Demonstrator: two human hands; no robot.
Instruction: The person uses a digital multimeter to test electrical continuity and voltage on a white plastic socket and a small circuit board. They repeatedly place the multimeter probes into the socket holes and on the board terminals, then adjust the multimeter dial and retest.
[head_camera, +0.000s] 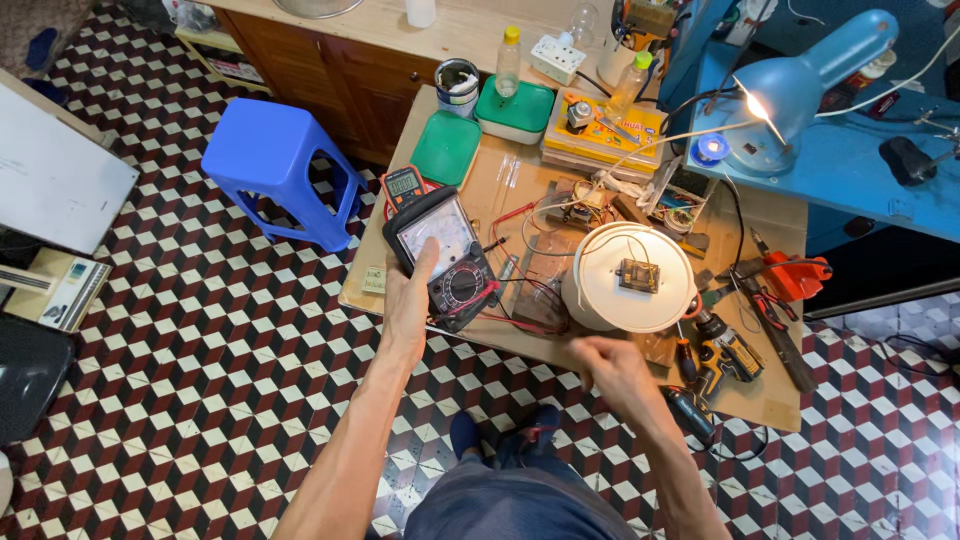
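The left hand (408, 300) is gripping the meter (445, 252) at frame centre; the right hand (612, 368), blurred, is curling empty near the pot (628, 277). Keeping the meter steady seems wise.

A black analogue meter (447, 262) with a pale rectangular dial window lies at the counter's left edge. Just behind it sits a smaller red meter (403, 185) with a grey-green screen. A flat yellow box (607, 135) rests farther back.
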